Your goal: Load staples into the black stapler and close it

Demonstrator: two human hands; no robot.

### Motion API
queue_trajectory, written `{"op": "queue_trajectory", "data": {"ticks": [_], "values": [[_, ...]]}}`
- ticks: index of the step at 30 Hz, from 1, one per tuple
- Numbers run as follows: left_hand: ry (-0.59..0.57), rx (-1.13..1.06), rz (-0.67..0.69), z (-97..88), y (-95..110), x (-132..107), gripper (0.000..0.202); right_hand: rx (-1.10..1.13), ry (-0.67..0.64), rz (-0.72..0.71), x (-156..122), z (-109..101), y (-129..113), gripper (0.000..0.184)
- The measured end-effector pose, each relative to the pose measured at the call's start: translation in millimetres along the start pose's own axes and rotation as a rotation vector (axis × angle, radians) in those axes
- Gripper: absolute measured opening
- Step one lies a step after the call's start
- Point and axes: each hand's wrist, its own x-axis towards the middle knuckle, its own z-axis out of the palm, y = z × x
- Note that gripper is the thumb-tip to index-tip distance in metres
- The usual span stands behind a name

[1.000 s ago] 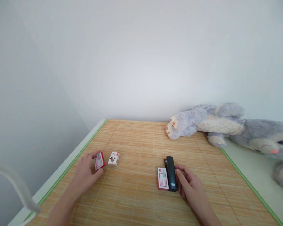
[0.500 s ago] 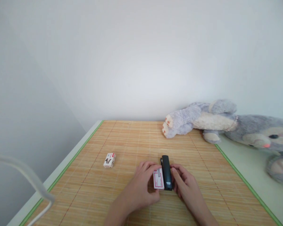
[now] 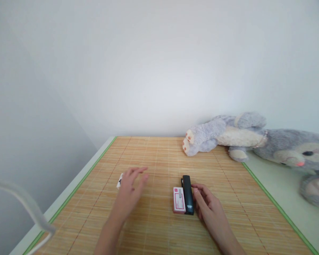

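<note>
A black stapler (image 3: 187, 194) lies lengthwise on the bamboo mat. Against its left side sits a white box with red print (image 3: 179, 200), the two edges touching. My right hand (image 3: 208, 205) rests at the stapler's right edge, fingers loosely bent with the fingertips beside it and not wrapped round it. Off to the left, my left hand (image 3: 129, 193) is raised over the mat with its fingers apart, holding nothing. It partly covers a small white box with a dark picture (image 3: 119, 181).
A grey plush toy (image 3: 239, 136) lies along the wall at the back right, its feet on the bamboo mat (image 3: 156, 156). A white cable-like curved thing (image 3: 29, 202) shows at the lower left. The mat has green borders on a pale table.
My left hand has let go of the red-printed box and moved left to the small white box. The stapler, the red-printed box and my right hand have stayed in place.
</note>
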Motion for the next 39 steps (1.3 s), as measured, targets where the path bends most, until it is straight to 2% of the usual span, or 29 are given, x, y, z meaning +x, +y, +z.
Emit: {"op": "queue_trajectory", "data": {"ticks": [2,3,5,7,10,16,19,24,28,32,39], "values": [[0.222,0.153,-0.18,-24.5,-36.0,10.0,0.044,-0.079,-0.029,-0.021,-0.9,-1.5,-2.3,0.062],[0.28,0.209,-0.288,-35.3,-52.5,13.0,0.048,-0.14,-0.057,-0.018,-1.9,-2.1,-4.0,0.068],[0.142,0.191,-0.391,-50.1,-76.8,15.0,0.054,-0.288,-0.113,0.0,-4.7,-2.3,-9.3,0.09],[-0.006,0.139,-0.387,-52.1,-85.6,14.3,0.054,-0.423,-0.163,0.008,-7.6,-1.5,-17.2,0.109],[-0.122,0.07,-0.32,-29.1,-70.9,14.9,0.049,-0.542,-0.208,-0.008,-9.8,1.4,-30.3,0.108],[-0.252,-0.067,-0.215,57.4,1.4,20.8,0.044,-0.62,-0.24,0.034,-5.7,8.2,-34.5,0.103],[-0.269,-0.096,-0.176,83.9,25.0,19.4,0.041,-0.605,-0.234,0.023,-5.6,9.3,-32.1,0.1],[-0.26,-0.08,-0.17,91.6,31.3,17.7,0.04,-0.606,-0.227,-0.006,-8.5,8.9,-35.1,0.086],[-0.228,-0.067,-0.167,92.1,32.3,17.9,0.043,-0.616,-0.213,0.005,-10.1,8.9,-37.1,0.088],[-0.203,-0.065,-0.163,97.6,39.5,16.0,0.041,-0.616,-0.233,-0.005,-10.1,9.6,-38.1,0.079],[-0.24,-0.102,-0.21,105.2,49.1,6.2,0.04,-0.629,-0.235,-0.006,-9.3,10.8,-35.9,0.079]]}}
